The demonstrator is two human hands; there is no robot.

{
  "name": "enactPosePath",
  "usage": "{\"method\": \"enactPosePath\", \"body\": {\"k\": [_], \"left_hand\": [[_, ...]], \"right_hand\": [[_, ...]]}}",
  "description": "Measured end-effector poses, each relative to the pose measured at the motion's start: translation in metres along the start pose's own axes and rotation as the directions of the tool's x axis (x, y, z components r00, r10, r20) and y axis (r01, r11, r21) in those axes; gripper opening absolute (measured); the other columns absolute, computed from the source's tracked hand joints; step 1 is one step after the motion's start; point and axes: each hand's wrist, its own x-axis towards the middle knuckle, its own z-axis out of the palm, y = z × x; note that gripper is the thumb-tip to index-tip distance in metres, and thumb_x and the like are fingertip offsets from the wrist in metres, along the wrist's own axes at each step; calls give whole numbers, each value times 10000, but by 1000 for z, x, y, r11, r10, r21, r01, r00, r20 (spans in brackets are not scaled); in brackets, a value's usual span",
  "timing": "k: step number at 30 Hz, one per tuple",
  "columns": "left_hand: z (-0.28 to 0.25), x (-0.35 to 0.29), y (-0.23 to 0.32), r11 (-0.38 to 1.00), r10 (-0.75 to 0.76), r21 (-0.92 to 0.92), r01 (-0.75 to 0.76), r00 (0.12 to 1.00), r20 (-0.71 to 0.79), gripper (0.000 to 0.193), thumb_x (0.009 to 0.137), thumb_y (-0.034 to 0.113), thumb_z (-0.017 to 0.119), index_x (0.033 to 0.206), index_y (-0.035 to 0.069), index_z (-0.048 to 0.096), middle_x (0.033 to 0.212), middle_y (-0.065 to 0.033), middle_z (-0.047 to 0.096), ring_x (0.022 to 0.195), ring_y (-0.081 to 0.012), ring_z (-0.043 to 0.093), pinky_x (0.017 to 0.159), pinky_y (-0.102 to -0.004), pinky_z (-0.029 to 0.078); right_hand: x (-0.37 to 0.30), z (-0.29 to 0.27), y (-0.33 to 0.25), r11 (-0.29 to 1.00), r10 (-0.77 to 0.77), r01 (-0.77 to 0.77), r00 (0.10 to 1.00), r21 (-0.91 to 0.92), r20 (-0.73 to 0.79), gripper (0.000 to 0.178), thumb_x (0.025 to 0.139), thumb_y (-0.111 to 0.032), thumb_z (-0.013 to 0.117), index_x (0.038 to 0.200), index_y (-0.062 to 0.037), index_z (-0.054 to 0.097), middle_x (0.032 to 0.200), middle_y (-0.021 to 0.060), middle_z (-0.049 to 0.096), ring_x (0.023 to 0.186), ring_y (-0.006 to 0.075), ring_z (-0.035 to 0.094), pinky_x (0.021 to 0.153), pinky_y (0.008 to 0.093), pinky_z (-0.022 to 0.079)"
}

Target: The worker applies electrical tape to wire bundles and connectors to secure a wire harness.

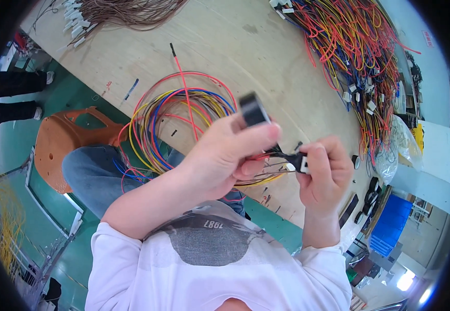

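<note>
Closed around a roll of black tape (254, 110) and part of a wire bundle, my left hand (219, 147) is in front of my chest. The tape roll stands up between its thumb and fingers, slightly blurred. My right hand (324, 173) pinches a small white connector (304, 164) at the bundle's end. Black tape (290, 157) covers the wires just beside that connector. A coiled wire harness (155, 122) of red, yellow, blue and brown wires lies left of my left hand, partly over the table edge. One red wire (187, 96) with a black tip sticks out across the coil.
A big heap of coloured wires (357, 57) with white connectors covers the table's (235, 46) far right. Brown wires (131, 11) lie at the far left. Several black tape rolls (372, 194) sit at the right edge. An orange stool (61, 147) stands left; a person's legs (15, 85) are beyond it.
</note>
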Motion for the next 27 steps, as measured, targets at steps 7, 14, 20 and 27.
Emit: {"method": "enactPosePath", "body": {"k": [7,14,20,27], "left_hand": [[-13,-9,-5,855,164,384,-348,884,437,580,658,141,672,1161,3,421,905,-23,450,739,-77,456,621,-206,378],[-12,-5,-16,703,317,613,-362,930,185,88,758,-15,612,779,15,531,753,-4,469,593,-25,451,477,-174,344],[-4,-14,-9,386,291,865,-321,932,216,191,709,73,665,782,13,499,692,-57,454,586,-139,478,520,-265,396],[-26,-12,-4,127,283,903,-410,887,364,346,668,230,732,795,2,506,622,-55,450,559,-111,445,493,-245,392]], "right_hand": [[5,-11,-12,980,199,-198,980,-8,9,160,854,-112,512,732,-9,524,602,27,533,406,29,387,364,164,273],[3,-9,12,989,-125,125,992,76,5,216,770,-181,634,842,-9,525,686,11,536,507,38,446,431,168,324],[3,0,29,944,-303,300,953,-138,0,316,606,59,698,843,-45,518,715,20,541,621,57,504,549,191,404],[2,-23,14,936,-319,291,939,-199,-127,223,631,64,644,781,-41,517,711,29,546,605,60,508,527,178,396]]}}
